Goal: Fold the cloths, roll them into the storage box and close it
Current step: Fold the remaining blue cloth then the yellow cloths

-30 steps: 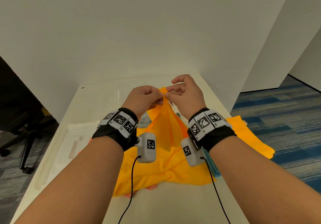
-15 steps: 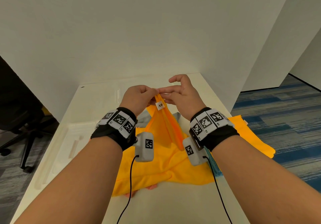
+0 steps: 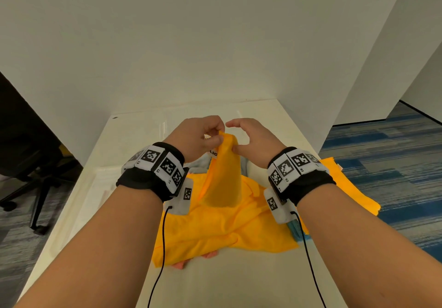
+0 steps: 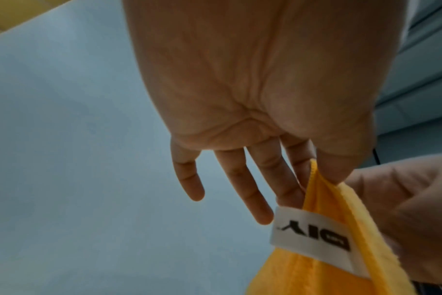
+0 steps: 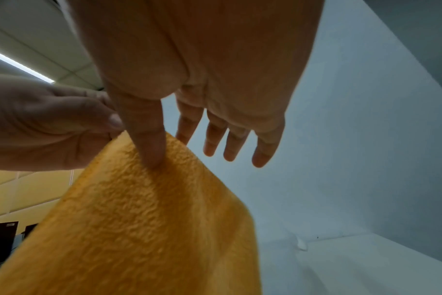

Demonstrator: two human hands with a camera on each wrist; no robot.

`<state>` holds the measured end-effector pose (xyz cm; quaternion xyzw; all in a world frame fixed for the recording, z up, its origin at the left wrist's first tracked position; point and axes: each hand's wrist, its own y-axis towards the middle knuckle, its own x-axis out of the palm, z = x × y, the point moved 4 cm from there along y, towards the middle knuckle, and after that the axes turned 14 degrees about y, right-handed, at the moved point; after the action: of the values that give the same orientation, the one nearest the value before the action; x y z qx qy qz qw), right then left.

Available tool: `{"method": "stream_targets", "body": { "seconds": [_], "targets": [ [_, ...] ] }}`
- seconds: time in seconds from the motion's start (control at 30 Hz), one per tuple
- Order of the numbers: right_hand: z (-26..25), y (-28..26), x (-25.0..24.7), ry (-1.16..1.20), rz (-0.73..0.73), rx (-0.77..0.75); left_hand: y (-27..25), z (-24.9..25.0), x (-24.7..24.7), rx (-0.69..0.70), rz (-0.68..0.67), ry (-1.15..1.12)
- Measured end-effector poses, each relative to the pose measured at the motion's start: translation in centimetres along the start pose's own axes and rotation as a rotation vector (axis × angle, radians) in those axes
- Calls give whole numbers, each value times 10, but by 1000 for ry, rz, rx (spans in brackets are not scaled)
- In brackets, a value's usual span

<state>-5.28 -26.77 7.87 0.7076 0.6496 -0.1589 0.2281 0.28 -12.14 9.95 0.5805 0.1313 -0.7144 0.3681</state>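
Item: orange cloth, terry-textured. Most of it lies crumpled on the white table, near the middle; one corner is lifted up above the heap, forming a hanging peak between my two hands.

Item: left hand. My grip here is a pinch: thumb and forefinger press together on the raised corner of the orange cloth at its top edge. In the left wrist view the other fingers hang straight and loose, holding nothing.

Item: right hand. My thumb presses against the face of the lifted cloth just below the corner. The remaining fingers are spread and free of the fabric in the right wrist view; whether the forefinger meets the cloth behind it I cannot tell.

Item: white label, sewn at the cloth's edge just below the left-hand pinch, black lettering, partly legible.

Item: second orange cloth, lying flat at the right edge of the table, partly overhanging it.

Item: blue cloth, a small portion showing under the orange heap, at its right side, just beside my right wrist.

Item: pink cloth, a sliver visible beneath the near edge of the orange heap.

Item: clear lid or tray, on the table's left side, outline faint.

Item: black office chair, on the floor left of the table.
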Motion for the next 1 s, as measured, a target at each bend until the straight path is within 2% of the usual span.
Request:
{"method": "stream_targets", "body": {
  "seconds": [0.13,0.33,0.57,0.73,0.9,1.0],
  "targets": [
    [-4,-3,-1,-22,-93,48,0,2,4,69,-31,90],
    [7,-6,0,-87,-143,137,-3,2,-1,40,-16,73],
    [17,-5,-3,-247,-153,213,-8,-18,-7,-164,94,-128],
    [24,-6,-20,-319,-54,234,-17,-43,-11,-348,204,-162],
    [18,-3,-31,-254,154,127,-20,-61,-2,-535,194,-138],
    [14,-1,-32,-196,155,69,-22,-70,6,-619,141,-156]
  ]
}}
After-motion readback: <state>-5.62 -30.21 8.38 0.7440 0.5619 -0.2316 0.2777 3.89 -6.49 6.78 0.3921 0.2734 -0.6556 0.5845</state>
